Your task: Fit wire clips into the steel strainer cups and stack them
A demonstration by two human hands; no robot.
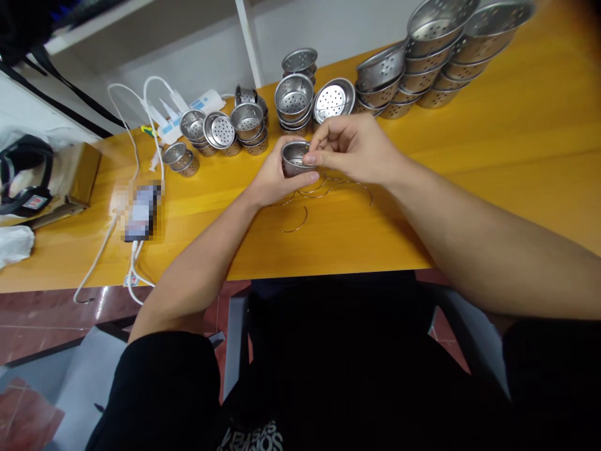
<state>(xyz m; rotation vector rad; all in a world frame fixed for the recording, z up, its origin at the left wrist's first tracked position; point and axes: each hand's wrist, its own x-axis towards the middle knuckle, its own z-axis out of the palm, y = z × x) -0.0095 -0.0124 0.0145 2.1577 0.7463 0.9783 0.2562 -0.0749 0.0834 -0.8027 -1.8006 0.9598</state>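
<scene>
My left hand (273, 178) is wrapped round a small perforated metal cup (292, 166), its open mouth facing up. At the cup's right rim, the thumb and fingers of my right hand (353, 147) are pinched together. Whatever sits in that pinch is too small to make out. Several thin curved wires lie on the table below and right of the cup, and one loose wire (300, 222) rests nearer the front edge.
Stacked perforated cups (294, 100) line the back of the yellow table (211, 232), with taller stacks (432, 56) at right. A phone (142, 213) with white cables, a power strip (206, 103) and headphones (28, 181) beside a cardboard box (77, 178) are at left.
</scene>
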